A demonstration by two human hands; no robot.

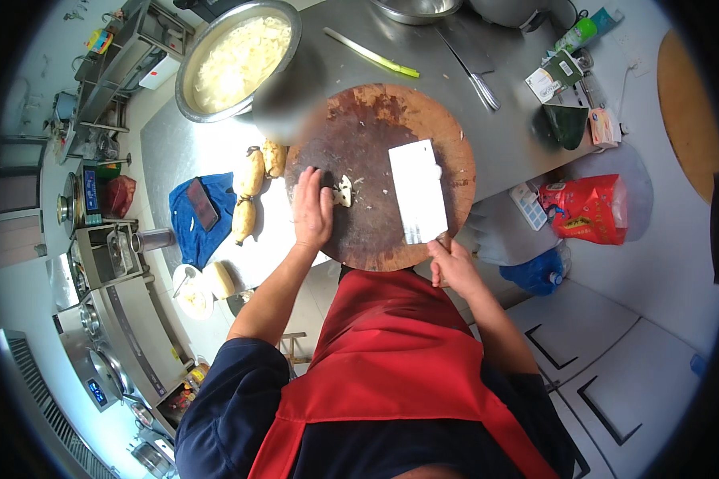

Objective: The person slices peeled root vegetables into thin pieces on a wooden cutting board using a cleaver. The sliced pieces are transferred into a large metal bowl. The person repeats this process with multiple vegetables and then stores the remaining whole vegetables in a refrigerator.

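My right hand [455,269] grips the handle of a cleaver [418,191], whose broad blade lies flat over the right side of a round wooden chopping block [365,239]. My left hand [313,209] rests on the block's left side, fingers extended and holding nothing. Right beside its fingers are a few small cut pieces of lotus root [344,193], with tiny scraps scattered around them. Whole lotus roots [250,173] lie on the steel table left of the block. Beyond them a large metal basin [186,90] holds pale slices in liquid.
A green-and-white stalk [371,54] and a long knife [484,91] lie behind the block. At left, a phone [202,205] rests on a blue cloth [186,239], near a plate [186,308]. A steel bowl [416,9] stands at the back; boxes [554,78] line the right.
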